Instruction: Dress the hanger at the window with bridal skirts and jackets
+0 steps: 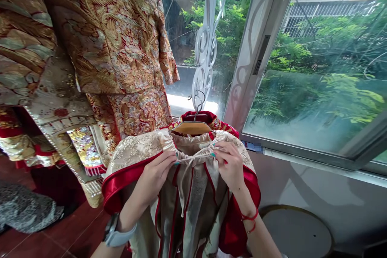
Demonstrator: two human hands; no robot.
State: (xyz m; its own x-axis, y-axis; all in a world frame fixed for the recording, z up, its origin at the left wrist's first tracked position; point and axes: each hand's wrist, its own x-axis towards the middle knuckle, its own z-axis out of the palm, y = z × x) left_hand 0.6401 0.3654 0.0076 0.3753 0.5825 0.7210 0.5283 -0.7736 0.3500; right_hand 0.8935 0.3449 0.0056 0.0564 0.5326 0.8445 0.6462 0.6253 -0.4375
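Note:
A cream and red embroidered garment (136, 151) hangs on a wooden hanger (192, 127), whose hook rests on a white scrollwork window grille (205, 44). My left hand (155, 175) pinches the thin drawstring (193, 157) at the gathered neckline, with a grey watch on its wrist. My right hand (230, 163) pinches the other end of the same drawstring, a red thread bracelet around that wrist. Both hands are closed on the cord, close together just below the hanger.
Gold and red embroidered robes (109, 32) hang at the upper left. An open window (317, 76) with green trees fills the right. A round white stool (298, 231) stands at the lower right. Dark red wood floor (60, 238) and a grey bundle (24, 209) lie at the lower left.

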